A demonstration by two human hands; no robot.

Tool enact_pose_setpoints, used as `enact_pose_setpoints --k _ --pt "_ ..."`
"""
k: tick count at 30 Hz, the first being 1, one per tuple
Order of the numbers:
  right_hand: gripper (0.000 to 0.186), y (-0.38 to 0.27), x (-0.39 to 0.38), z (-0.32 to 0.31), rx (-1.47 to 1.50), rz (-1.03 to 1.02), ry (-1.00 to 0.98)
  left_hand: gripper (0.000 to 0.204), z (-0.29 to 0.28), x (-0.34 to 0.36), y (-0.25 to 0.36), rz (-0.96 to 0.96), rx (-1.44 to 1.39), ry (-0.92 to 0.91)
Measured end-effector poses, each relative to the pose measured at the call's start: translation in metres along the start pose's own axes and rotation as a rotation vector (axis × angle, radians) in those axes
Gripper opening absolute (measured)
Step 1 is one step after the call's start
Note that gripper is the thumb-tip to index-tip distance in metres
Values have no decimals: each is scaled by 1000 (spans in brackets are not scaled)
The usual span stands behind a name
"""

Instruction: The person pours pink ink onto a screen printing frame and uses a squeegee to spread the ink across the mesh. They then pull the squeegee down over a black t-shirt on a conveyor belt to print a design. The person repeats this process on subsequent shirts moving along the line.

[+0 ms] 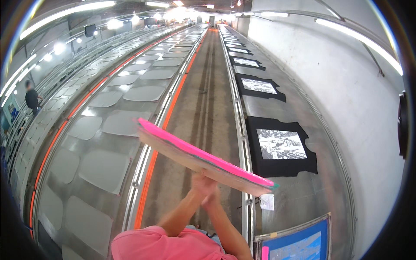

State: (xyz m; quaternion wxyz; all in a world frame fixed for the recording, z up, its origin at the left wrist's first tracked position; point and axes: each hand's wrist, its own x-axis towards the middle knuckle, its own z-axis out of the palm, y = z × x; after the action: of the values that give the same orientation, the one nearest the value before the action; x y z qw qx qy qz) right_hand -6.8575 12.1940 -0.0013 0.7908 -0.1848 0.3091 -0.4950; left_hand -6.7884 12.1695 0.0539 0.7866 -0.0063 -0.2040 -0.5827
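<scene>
A: Where's the squeegee [190, 160] relative to the fingers?

B: Just beyond them. It slants over the floor [210, 91] between the left tabletop [84, 146] and right tabletop [299, 195], its left end higher in view.

A: And the fingers?

B: The left hand [203, 184] has its fingers closed on the squeegee's lower edge, near the middle. The right hand [211, 200] sits close beneath; whether its fingers grip, I can't tell.

A: Materials?

B: A long, pale, wood-like board, thickly coated with glossy pink ink [208, 158]. Right: a flat black shirt [284, 165] with a white rectangular print, and a framed blue screen [318, 227].
</scene>
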Motion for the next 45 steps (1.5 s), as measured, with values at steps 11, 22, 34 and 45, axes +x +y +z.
enact_pose_setpoints --k 11,22,34,45 --pt "28 60 -300 -136 -662 621 -476 54 80 -166 -31 284 -67 36" --pt "25 46 -392 -213 -766 651 -380 62 111 -411 -30 132 -91 543" --pt "25 113 -419 -257 -753 408 140 59 73 -578 86 89 -242 738" --pt "28 139 -537 -410 -696 217 750 28 66 -470 78 -54 -12 407"
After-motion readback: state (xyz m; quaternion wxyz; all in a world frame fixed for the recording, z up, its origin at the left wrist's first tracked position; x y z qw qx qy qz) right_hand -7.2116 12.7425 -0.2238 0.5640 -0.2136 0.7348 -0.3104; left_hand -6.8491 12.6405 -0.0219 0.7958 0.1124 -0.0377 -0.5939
